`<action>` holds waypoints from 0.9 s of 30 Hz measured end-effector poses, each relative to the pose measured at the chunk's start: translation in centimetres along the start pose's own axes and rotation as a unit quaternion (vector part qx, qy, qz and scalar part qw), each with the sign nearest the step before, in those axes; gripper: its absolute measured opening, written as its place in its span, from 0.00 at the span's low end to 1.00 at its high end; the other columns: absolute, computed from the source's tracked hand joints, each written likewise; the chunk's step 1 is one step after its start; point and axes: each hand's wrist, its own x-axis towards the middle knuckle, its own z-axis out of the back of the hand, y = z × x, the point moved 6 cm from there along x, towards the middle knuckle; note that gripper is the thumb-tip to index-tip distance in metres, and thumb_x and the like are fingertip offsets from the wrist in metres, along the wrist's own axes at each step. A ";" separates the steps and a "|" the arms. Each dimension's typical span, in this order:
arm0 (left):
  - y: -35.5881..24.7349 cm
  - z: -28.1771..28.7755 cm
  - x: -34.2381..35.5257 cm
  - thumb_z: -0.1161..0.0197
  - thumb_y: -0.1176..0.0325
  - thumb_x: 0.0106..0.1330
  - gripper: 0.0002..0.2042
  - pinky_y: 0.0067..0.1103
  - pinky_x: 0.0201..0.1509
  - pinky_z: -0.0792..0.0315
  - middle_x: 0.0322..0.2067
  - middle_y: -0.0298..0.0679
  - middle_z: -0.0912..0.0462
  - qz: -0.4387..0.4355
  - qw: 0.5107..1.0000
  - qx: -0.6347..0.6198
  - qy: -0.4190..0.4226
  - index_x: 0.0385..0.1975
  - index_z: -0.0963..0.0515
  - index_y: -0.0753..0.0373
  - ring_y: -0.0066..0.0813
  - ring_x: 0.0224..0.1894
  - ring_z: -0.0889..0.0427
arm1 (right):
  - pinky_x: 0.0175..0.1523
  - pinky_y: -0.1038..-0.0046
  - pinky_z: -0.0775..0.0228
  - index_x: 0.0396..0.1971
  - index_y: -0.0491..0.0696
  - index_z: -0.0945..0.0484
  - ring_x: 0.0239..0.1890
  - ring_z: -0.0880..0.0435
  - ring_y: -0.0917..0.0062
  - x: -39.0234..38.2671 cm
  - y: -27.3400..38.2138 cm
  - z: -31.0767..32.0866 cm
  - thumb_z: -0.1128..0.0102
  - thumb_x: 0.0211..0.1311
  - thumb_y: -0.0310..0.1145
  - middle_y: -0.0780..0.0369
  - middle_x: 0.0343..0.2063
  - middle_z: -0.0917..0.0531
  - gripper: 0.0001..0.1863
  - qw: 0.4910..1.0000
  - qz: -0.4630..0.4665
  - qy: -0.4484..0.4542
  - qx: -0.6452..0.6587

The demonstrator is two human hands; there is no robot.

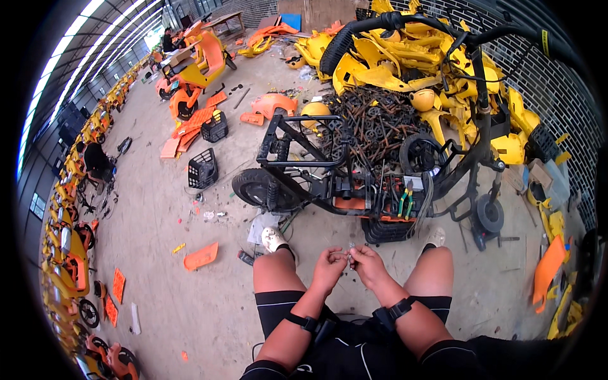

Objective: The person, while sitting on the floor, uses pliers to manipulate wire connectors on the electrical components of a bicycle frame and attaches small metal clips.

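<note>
My left hand (329, 267) and my right hand (369, 263) meet between my knees, fingertips pinched together. Between them is a small, shiny, metal-looking piece (351, 256), too small to name. Just beyond stands a stripped black scooter frame (297, 163), its rear wheel (252, 187) to the left and its handlebar rising at the right. Green-and-yellow-handled pliers (406, 201) lie on the frame's floor section, among wires and small parts.
Beyond the frame lie a heap of dark metal parts (373, 120) and a pile of yellow scooter panels (373, 66). Orange panels (201, 256) and black baskets (202, 169) are scattered leftward. Scooters (69, 259) line the far left, where a person (97, 163) crouches.
</note>
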 end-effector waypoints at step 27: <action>-4.1 0.4 -1.9 0.37 0.79 0.54 0.19 0.11 0.24 0.40 0.33 0.31 0.21 -0.140 0.974 0.167 -0.057 0.47 0.29 0.65 0.08 0.21 0.37 | 0.44 0.73 0.26 0.37 0.44 0.23 0.34 0.22 0.79 -2.7 0.8 -1.1 0.46 0.69 0.30 0.62 0.36 0.20 0.06 0.988 -0.097 0.078 0.097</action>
